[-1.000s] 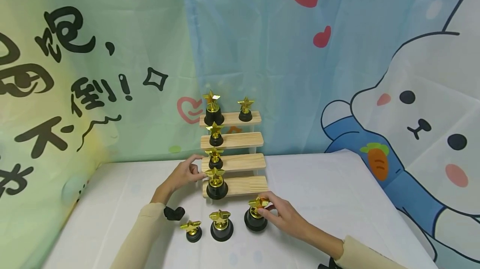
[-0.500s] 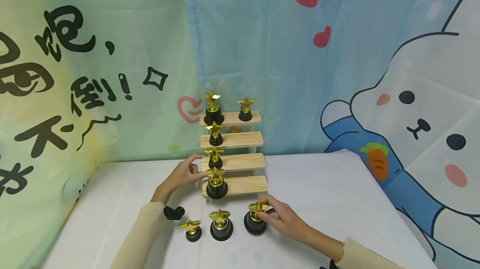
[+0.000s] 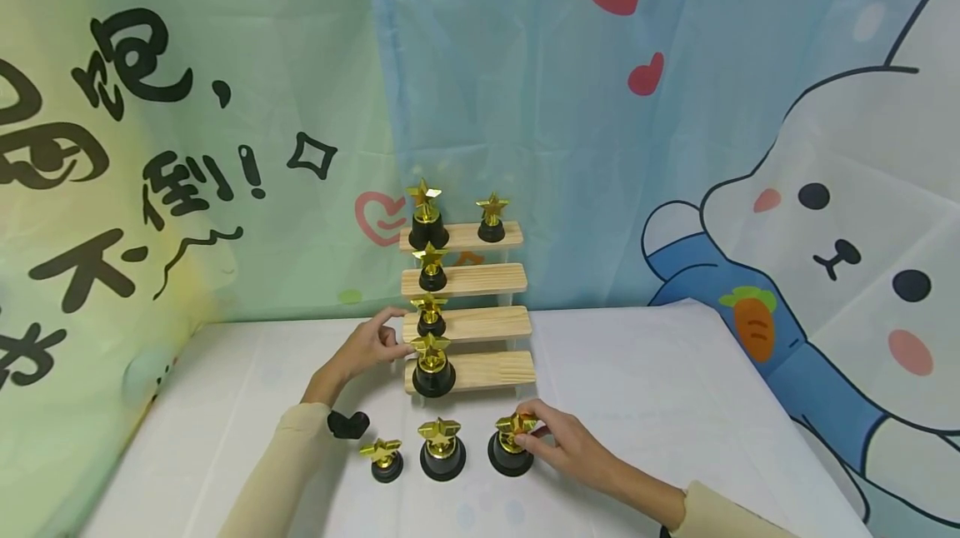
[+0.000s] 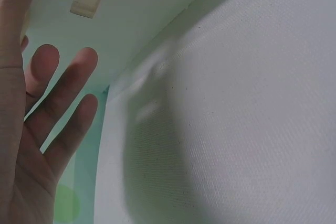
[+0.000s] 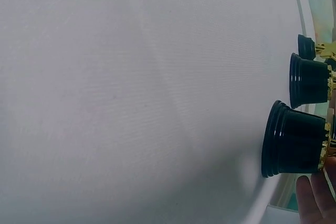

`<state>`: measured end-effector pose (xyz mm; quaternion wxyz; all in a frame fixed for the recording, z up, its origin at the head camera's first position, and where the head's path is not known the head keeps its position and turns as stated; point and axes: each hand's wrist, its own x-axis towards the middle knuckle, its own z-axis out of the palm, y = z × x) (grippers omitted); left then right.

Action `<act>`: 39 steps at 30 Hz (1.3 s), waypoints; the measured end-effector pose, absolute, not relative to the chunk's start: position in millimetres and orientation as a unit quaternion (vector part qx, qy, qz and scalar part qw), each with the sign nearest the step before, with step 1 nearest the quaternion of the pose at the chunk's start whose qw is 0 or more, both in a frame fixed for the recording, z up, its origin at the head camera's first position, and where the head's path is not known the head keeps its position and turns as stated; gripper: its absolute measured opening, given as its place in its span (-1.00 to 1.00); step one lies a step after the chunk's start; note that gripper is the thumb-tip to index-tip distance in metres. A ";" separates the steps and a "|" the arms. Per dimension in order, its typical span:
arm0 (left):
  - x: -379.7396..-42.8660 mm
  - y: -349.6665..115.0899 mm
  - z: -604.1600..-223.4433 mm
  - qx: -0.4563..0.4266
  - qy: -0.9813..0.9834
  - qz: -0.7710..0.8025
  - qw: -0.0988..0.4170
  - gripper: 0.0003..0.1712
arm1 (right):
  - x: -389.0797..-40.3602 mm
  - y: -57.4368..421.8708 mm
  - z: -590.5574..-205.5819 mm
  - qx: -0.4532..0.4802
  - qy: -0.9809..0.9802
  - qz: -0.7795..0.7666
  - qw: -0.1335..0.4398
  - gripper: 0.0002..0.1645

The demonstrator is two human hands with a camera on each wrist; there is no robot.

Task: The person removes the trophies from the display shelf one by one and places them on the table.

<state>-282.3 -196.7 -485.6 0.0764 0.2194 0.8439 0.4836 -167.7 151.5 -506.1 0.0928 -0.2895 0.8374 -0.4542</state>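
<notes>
My left hand [image 3: 372, 344] holds the left side of a tiered wooden display stand [image 3: 491, 325], thumb and forefinger at its third tier. In the left wrist view, the other fingers [image 4: 68, 85] are spread away from the stand. My right hand [image 3: 570, 440] pinches the gold star of a trophy cup [image 3: 511, 453] with a black base, upright on the table. Left of it stand a second star trophy [image 3: 442, 455] and a smaller one [image 3: 386, 463]. In the right wrist view, the held trophy's black base [image 5: 294, 142] is nearest, its star mostly cut off.
Star trophies stand at the left end of every tier, such as the bottom one [image 3: 433, 370]. Another small trophy [image 3: 492, 221] is at the top tier's right end. A white cloth [image 3: 622, 380] covers the table. A printed curtain [image 3: 517, 63] hangs behind.
My right hand and its trophy have shifted slightly toward the front of the table. The left hand and the stand have kept their places.
</notes>
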 end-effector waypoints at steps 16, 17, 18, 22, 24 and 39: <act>-285.3 -198.6 -492.4 0.217 0.841 0.489 0.081 -0.38 | -169.0 157.1 -502.6 -0.299 0.846 -0.436 0.063 -0.58; -285.4 -198.9 -492.8 0.219 0.840 0.491 0.080 -0.38 | -169.9 157.8 -502.0 -0.296 0.848 -0.435 0.056 -0.62; -285.4 -198.9 -493.1 0.219 0.839 0.492 0.079 -0.39 | -170.9 158.5 -501.2 -0.288 0.852 -0.434 0.048 -0.66; -282.4 -197.6 -488.4 0.219 0.839 0.492 0.077 -0.40 | -178.1 160.9 -495.0 -0.243 0.867 -0.434 0.021 -0.73; -282.6 -197.7 -488.7 0.220 0.839 0.492 0.077 -0.40 | -183.6 162.6 -491.1 -0.227 0.874 -0.430 0.010 -0.72; -300.0 -202.0 -519.5 0.213 0.839 0.497 0.067 -0.36 | -247.9 177.3 -461.3 -0.217 0.895 -0.385 -0.067 -0.68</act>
